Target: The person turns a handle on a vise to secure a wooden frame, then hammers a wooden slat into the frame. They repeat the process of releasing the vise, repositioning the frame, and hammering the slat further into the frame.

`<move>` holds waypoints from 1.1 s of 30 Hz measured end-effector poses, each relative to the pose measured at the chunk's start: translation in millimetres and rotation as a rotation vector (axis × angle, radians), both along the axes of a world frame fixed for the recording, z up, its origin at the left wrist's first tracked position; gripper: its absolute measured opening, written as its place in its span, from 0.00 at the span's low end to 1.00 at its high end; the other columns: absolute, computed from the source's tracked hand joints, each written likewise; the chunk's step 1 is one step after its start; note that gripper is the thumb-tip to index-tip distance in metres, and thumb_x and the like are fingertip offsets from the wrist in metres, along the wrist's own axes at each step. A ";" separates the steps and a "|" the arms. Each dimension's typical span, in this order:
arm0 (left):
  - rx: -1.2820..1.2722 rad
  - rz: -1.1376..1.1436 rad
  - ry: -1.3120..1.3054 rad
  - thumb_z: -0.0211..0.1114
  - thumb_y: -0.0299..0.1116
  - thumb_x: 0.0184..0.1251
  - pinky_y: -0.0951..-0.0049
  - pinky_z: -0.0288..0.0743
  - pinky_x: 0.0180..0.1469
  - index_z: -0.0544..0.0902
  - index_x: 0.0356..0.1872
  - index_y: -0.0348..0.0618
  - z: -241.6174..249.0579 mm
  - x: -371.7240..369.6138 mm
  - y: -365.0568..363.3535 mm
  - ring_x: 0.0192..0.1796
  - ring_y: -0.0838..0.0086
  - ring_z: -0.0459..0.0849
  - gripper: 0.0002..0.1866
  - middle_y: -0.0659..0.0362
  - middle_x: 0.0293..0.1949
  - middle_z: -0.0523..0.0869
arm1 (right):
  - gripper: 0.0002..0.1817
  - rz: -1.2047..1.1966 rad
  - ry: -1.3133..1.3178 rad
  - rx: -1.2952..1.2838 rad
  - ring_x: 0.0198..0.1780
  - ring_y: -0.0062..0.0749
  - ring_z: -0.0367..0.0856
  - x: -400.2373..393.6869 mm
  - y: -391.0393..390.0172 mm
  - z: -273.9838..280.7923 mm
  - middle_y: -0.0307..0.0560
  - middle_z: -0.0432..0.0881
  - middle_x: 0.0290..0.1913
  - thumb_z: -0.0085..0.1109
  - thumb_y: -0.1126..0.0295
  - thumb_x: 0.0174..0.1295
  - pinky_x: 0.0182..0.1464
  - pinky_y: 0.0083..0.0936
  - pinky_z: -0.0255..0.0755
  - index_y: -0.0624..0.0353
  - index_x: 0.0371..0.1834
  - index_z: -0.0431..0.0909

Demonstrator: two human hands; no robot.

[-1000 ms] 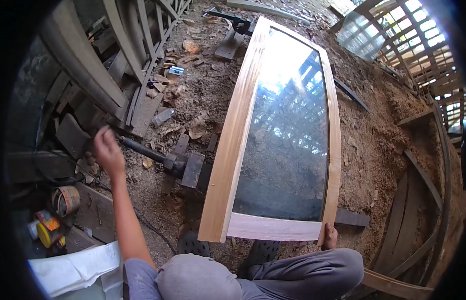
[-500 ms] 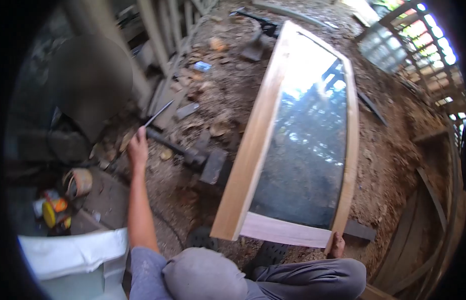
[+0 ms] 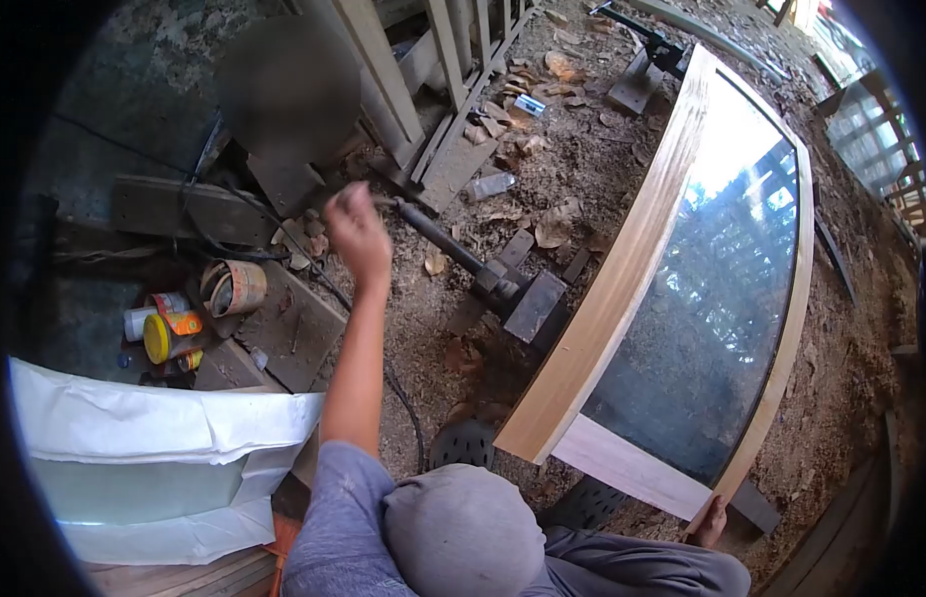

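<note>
My left hand (image 3: 360, 237) is raised with its fingers curled together at the near end of a dark bar clamp (image 3: 441, 235). The clamp's thin metal handle is mostly hidden by the fingers, which are slightly blurred. The clamp's bar runs under a long wooden window sash (image 3: 607, 298) that holds a reflective glass pane (image 3: 717, 289). At the sash's lower right corner, my right hand (image 3: 712, 523) is wrapped round the wooden edge. A paler pinkish rail (image 3: 632, 466) forms the sash's near end.
Dark blocks (image 3: 536, 306) lie beside the sash on dirt strewn with wood shavings. Left are a yellow-lidded container (image 3: 158, 338), a tape roll (image 3: 239, 287) and white-wrapped glass (image 3: 135, 408). A cable (image 3: 408, 403) trails near my perforated shoe (image 3: 463, 442). Wooden slats (image 3: 453, 50) stand beyond.
The view has swung left, so the scene sits further right. My left hand has turned upward at the clamp's end, and the handle rod that stuck out is now mostly hidden. My right hand stays on the corner.
</note>
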State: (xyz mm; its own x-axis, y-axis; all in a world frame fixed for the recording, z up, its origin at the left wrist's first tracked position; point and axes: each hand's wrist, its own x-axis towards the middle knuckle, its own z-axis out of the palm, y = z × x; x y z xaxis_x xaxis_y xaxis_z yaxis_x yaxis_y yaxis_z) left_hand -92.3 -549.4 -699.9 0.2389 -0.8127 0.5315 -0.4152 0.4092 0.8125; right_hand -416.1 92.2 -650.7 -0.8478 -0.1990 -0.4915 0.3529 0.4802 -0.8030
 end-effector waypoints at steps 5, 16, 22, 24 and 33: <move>0.387 -0.335 -0.537 0.62 0.48 0.68 0.55 0.75 0.43 0.80 0.43 0.42 7.0 -24.3 -55.7 0.43 0.49 0.84 0.18 0.46 0.39 0.86 | 0.30 -0.045 0.059 -0.043 0.32 0.25 0.78 -2.3 10.4 -11.3 0.42 0.80 0.34 0.59 0.43 0.64 0.34 0.24 0.73 0.64 0.46 0.74; 0.563 -0.031 -0.556 0.47 0.59 0.73 0.49 0.72 0.42 0.83 0.34 0.40 -55.3 22.7 -23.5 0.40 0.43 0.82 0.30 0.43 0.33 0.85 | 0.29 -0.035 0.051 -0.072 0.31 0.25 0.78 -2.6 19.0 -14.1 0.42 0.78 0.33 0.57 0.45 0.67 0.32 0.23 0.72 0.66 0.46 0.73; 0.690 -0.131 -0.352 0.49 0.56 0.74 0.59 0.75 0.36 0.84 0.30 0.39 -46.2 54.1 -10.8 0.27 0.65 0.86 0.29 0.55 0.21 0.83 | 0.31 -0.036 0.077 -0.080 0.34 0.25 0.79 -1.4 13.3 -12.2 0.42 0.79 0.36 0.59 0.43 0.65 0.36 0.24 0.73 0.65 0.48 0.74; 0.798 -0.096 -0.413 0.49 0.57 0.73 0.58 0.75 0.37 0.86 0.34 0.41 -48.6 61.3 -12.2 0.27 0.62 0.86 0.28 0.54 0.22 0.84 | 0.31 -0.038 0.073 -0.063 0.34 0.25 0.79 0.2 7.5 -6.1 0.42 0.80 0.36 0.59 0.43 0.65 0.36 0.23 0.72 0.65 0.48 0.74; 0.120 0.175 -1.163 0.60 0.66 0.61 0.50 0.57 0.73 0.69 0.67 0.45 56.4 -9.8 5.1 0.70 0.49 0.66 0.42 0.44 0.69 0.68 | 0.28 -0.053 0.053 -0.076 0.29 0.22 0.77 -6.2 21.5 -19.6 0.40 0.79 0.32 0.58 0.44 0.66 0.32 0.21 0.71 0.64 0.45 0.74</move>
State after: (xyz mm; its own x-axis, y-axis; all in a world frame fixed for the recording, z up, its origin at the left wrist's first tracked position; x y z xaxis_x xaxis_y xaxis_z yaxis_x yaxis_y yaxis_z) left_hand -102.1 -544.4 -643.5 -0.2254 -0.8766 0.4252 -0.9735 0.2204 -0.0615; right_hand -422.3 113.7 -670.3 -0.8827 -0.1885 -0.4305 0.3316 0.3991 -0.8548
